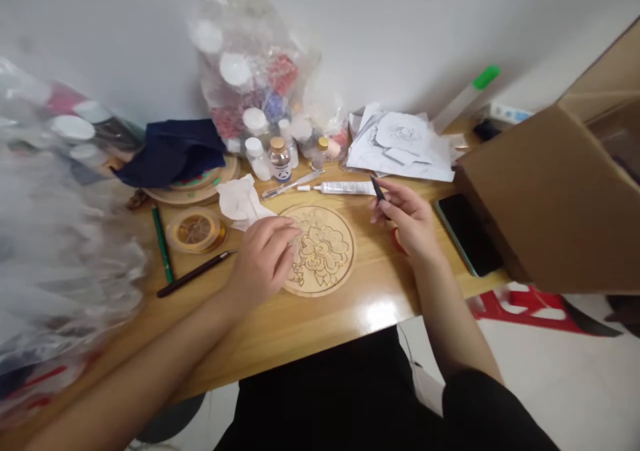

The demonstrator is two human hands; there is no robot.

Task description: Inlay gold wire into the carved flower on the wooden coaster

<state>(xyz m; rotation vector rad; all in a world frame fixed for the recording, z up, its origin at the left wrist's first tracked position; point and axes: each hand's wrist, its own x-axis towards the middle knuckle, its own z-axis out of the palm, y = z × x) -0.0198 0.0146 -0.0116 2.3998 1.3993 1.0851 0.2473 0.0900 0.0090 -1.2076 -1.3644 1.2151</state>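
Observation:
A round wooden disc [336,279] with a flower pattern in raised gold lines lies flat on the table. My left hand [263,258] rests over its left edge, fingers curled and close together; whatever is between the fingertips is hidden. To the right of the disc, my right hand [407,218] is raised a little above the table. It pinches a slim black tool [379,189], too small to tell its exact kind, tilted with one end up. Just behind this hand lies a white tube [347,188] with its nozzle pointing left. A crumpled white tissue [240,201] lies beyond my left hand.
At left lie a spool of golden wire [196,230], a green pencil [161,244] and a dark-handled tool [195,274]. Small bottles [280,159] and a plastic bag of jars [250,71] stand behind. A phone [470,234] and a cardboard box [555,204] bound the right side.

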